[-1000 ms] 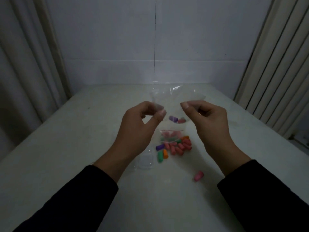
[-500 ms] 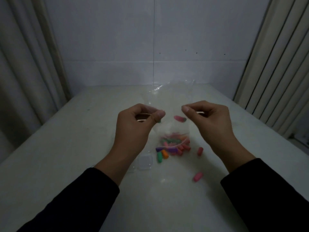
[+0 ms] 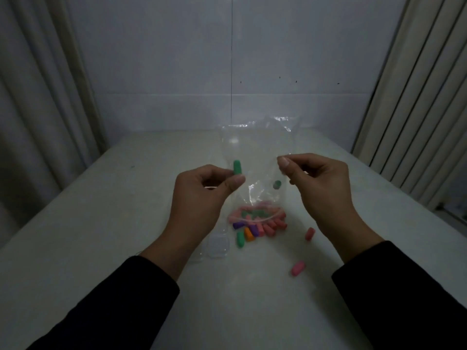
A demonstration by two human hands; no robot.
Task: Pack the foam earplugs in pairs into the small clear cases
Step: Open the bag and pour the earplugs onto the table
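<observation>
Pinching a clear bag (image 3: 255, 157) above the earplugs (image 3: 257, 222), each hand grips an edge.

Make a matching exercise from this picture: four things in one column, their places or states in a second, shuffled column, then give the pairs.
Things:
1. plastic bag
2. orange earplug
3. small clear case
4. two stray pink earplugs

Places or states:
A. lying in the pile on the table
B. on the table under the left wrist
C. held up, pinched by the left hand and right hand
D. on the table to the right of the pile

Pairs: 1-C, 2-A, 3-B, 4-D
</observation>
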